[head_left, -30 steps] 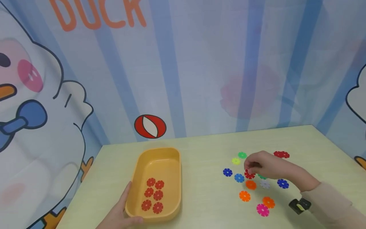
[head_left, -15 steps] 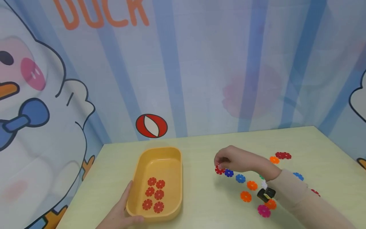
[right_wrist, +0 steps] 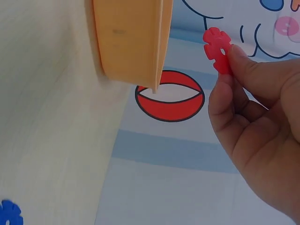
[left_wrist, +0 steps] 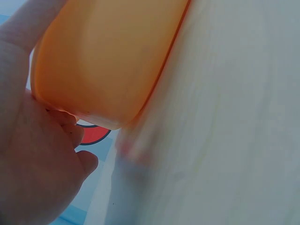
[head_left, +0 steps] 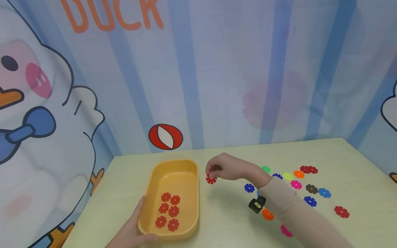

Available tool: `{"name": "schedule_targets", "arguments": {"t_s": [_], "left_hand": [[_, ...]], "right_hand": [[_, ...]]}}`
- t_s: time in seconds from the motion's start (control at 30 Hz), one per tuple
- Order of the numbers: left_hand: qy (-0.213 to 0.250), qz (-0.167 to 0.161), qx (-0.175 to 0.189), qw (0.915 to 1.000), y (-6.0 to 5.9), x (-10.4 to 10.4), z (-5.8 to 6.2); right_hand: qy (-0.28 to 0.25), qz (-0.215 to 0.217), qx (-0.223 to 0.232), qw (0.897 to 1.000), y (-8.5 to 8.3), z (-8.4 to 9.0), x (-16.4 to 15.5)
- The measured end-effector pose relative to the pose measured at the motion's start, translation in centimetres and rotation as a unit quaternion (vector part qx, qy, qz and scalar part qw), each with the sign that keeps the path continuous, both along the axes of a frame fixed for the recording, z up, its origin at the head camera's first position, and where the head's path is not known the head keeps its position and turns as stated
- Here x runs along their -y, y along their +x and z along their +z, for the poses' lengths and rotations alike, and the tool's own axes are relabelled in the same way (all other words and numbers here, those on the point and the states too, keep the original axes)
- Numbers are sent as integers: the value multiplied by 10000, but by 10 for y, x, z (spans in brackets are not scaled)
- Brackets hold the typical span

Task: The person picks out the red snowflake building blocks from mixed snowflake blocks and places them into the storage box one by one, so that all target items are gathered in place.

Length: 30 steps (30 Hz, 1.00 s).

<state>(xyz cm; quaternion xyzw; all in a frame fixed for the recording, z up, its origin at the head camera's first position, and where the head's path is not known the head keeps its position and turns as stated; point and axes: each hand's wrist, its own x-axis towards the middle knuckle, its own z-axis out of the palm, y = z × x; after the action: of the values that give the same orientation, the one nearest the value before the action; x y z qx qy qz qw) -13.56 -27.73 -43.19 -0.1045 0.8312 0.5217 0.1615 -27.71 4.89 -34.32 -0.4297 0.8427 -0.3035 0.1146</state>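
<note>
The red flower disc (head_left: pixel 211 180) is held above the table (head_left: pixel 226 220), outside the tray. Your right hand (head_left: pixel 227 167) has it pinched by one edge between thumb and fingertips; the rest of the disc stands free of the grip. A hold on so little of the rim could, in my judgement, let it twist or slip.

At 8 o'clock from the disc is the yellow tray (head_left: pixel 176 179), its near side wall just beside your fingers. Carried over too low, the disc would probably strike that wall and drop outside. Six red discs (head_left: pixel 173 211) lie flat in the tray's 6 o'clock end; anything dropped there may land overlapping.

Your left hand (head_left: pixel 131 229) grips the tray's corner at 7 o'clock, thumb along the near end. Uneven pressure there could tip or skew the tray.

Between 3 and 4 o'clock, loose discs (head_left: pixel 311 188) are scattered under and beyond your sleeve (head_left: pixel 285 196). A low forearm, or the black device (head_left: pixel 257 204) at your cuff, could sweep them out of place.
</note>
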Motion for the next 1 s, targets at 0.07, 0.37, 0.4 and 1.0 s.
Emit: {"name": "schedule_targets", "arguments": {"t_s": [0.07,0.37,0.4,1.0], "left_hand": [[-31,5,15,10000,0,-1,0],[30,-27,-9,10000,1,0,-2],[11,-26,3,10000,1,0,-2],[-75,-32,116,9999,2,1,0]], "right_hand": [[-50,4,71,10000,-2,0,9],[-247,-46,568,9981,-11,-10,47],[-271,-58,613,9977,-12,-11,51],[-535,-825,1060,9895,-14,-38,121]]}}
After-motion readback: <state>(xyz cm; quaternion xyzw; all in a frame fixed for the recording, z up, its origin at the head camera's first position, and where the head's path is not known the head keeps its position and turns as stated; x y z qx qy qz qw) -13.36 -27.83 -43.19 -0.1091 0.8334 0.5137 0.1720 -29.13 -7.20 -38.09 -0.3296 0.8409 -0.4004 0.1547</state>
